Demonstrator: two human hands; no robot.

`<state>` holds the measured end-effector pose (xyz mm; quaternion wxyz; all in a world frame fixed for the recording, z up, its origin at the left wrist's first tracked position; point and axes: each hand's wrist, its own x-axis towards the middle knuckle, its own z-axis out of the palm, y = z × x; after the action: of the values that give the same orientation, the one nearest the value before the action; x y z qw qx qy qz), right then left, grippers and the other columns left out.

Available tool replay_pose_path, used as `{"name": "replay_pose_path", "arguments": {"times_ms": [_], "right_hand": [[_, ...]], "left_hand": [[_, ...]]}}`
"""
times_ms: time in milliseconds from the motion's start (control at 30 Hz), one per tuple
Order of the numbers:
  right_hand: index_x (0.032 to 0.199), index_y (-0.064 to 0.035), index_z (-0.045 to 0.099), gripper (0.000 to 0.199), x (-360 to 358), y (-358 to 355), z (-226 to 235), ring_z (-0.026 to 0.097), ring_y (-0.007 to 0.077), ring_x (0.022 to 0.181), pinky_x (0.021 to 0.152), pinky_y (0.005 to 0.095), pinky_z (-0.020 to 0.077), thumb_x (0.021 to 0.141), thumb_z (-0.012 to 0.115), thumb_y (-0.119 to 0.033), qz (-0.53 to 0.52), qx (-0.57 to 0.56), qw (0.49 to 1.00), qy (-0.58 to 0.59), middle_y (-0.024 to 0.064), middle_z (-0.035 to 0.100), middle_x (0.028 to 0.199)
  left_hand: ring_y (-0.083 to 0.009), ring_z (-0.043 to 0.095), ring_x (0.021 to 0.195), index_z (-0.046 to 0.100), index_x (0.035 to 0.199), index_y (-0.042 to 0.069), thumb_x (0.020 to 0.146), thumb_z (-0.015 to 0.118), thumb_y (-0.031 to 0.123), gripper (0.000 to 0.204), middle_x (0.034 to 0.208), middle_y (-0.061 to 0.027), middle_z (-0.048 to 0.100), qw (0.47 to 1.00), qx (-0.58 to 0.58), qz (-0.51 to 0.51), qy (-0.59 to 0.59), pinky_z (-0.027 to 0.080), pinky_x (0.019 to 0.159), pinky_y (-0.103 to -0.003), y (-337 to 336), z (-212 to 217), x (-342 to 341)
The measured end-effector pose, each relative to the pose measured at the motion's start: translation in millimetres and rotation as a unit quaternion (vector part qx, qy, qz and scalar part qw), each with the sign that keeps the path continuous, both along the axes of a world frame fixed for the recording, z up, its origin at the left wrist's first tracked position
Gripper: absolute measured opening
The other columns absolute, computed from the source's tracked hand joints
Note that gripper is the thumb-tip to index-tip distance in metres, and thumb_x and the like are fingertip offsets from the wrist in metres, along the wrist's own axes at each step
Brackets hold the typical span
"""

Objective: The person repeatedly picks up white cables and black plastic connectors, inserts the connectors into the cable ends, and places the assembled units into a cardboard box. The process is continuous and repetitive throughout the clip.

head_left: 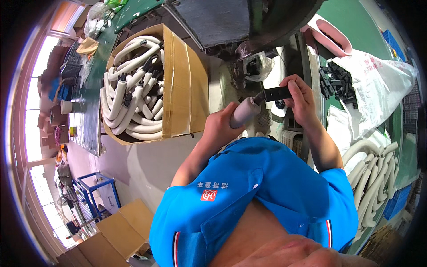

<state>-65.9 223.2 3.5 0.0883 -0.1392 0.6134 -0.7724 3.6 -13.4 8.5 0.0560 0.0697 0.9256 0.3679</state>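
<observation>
Left hand (pixel 219 127) grips the grey foam-sleeved tube (pixel 243 112) near its end, right hand (pixel 301 99) pinches the black clip (pixel 276 93) at the tube tip, so keep tube steady, clip square to the end, cardboard box (pixel 184 80) of finished tubes just left.

Grey-white foam tube (pixel 243 111), black clip (pixel 276 93), brown carton (pixel 184 84), blue shirt (pixel 262 191).
</observation>
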Motion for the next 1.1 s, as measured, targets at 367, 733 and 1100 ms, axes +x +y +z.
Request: {"name": "replay_pose_path", "arguments": {"times_ms": [367,733,1100], "right_hand": [[0.089,-0.0042,0.052,0.021,-9,-31,-17,0.036,0.006,0.057,0.053,0.0224,0.031,0.097,0.039,-0.019,0.045,0.138,0.967,0.208,-0.0005,0.044,0.068],[0.08,-0.0019,0.055,0.029,-61,-54,-50,0.052,0.0338,0.053,0.049,0.0375,0.0371,0.096,0.044,-0.023,-0.018,0.347,0.922,0.169,0.0163,0.053,0.062],[0.118,-0.0034,0.051,0.035,-151,-71,-152,0.051,0.0315,0.111,0.09,0.0361,0.0476,0.085,0.047,-0.013,-0.156,0.628,0.545,0.534,0.0181,0.045,0.128]], "left_hand": [[-0.0357,0.061,0.075,0.056,0.1,0.012,0.064,0.07,0.02,0.04,0.079,-0.0144,0.062,0.993,-0.072,-0.091,0.011,0.049,0.064,-0.044,-25,-5,-3],[-0.0351,0.062,0.081,0.055,0.104,0.011,0.065,0.068,0.026,0.044,0.088,-0.0154,0.063,0.971,-0.209,-0.118,-0.001,0.049,0.069,-0.043,-59,-8,-58],[-0.0338,0.061,0.088,0.058,0.107,0.015,0.064,0.065,0.026,0.045,0.091,-0.0148,0.065,0.978,-0.186,-0.095,-0.014,0.049,0.076,-0.043,-83,-7,-131]]}}
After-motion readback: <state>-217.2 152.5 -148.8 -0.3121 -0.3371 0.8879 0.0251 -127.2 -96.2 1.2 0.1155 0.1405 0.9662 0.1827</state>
